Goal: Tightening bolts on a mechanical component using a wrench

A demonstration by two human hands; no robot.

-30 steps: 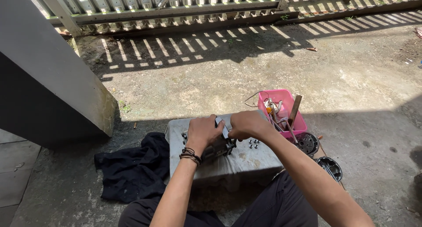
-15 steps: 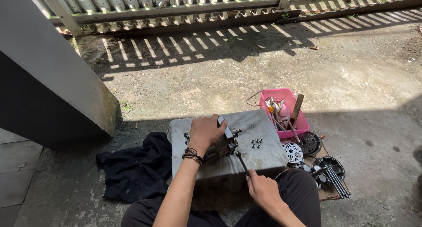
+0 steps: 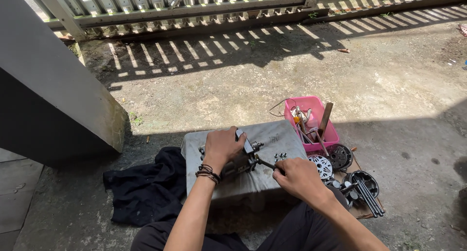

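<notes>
My left hand (image 3: pixel 223 146) presses down on a small metal engine part (image 3: pixel 243 159) that lies on a grey cloth-covered block (image 3: pixel 277 134). My right hand (image 3: pixel 297 177) grips a thin dark tool (image 3: pixel 266 164) whose tip meets the right side of that part. Several small bolts (image 3: pixel 280 156) lie loose on the block just beyond my right hand. Beaded bracelets circle my left wrist.
A pink plastic tub (image 3: pixel 311 107) with tools and a wooden handle stands right of the block. Round metal discs (image 3: pixel 322 165) and dark rods (image 3: pixel 370 198) lie beside it on cardboard. A black rag (image 3: pixel 146 190) is on the left. A concrete pillar (image 3: pixel 53 95) rises at left; a fence (image 3: pixel 194 8) runs behind.
My right hand left the part, dropped toward my lap, then came back up holding the thin tool against the part. My left hand stayed on the part.
</notes>
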